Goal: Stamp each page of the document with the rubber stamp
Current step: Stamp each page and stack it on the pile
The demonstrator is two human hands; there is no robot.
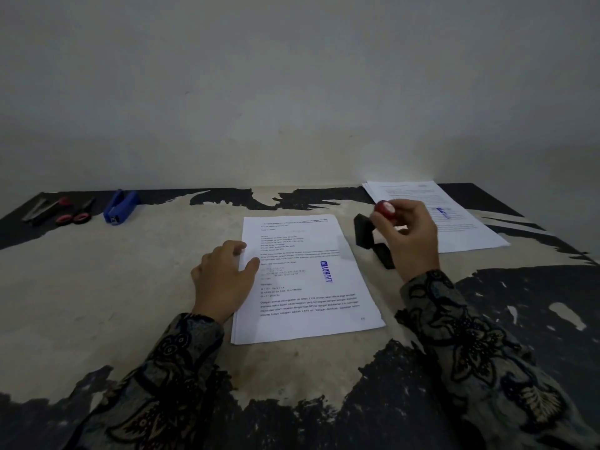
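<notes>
My left hand [224,280] lies flat at the left edge of the document stack [308,280] in the middle of the frame, fingers relaxed and spread, thumb on the top page, so the sheets will not slide. That top page already bears a blue APPROVED mark [328,271], so I judge it ready to be moved onto the stamped pile [454,219] at the upper right, which shows its own blue mark. My right hand [409,235] holds the rubber stamp [385,209] by its red knob, fingers curled and pinched round it, raised just above the open ink pad [373,241], which sits right of the stack for easy reloading. At the upper left of the table [130,287] lie a blue stapler [120,207] and scissors [73,211], well apart.
</notes>
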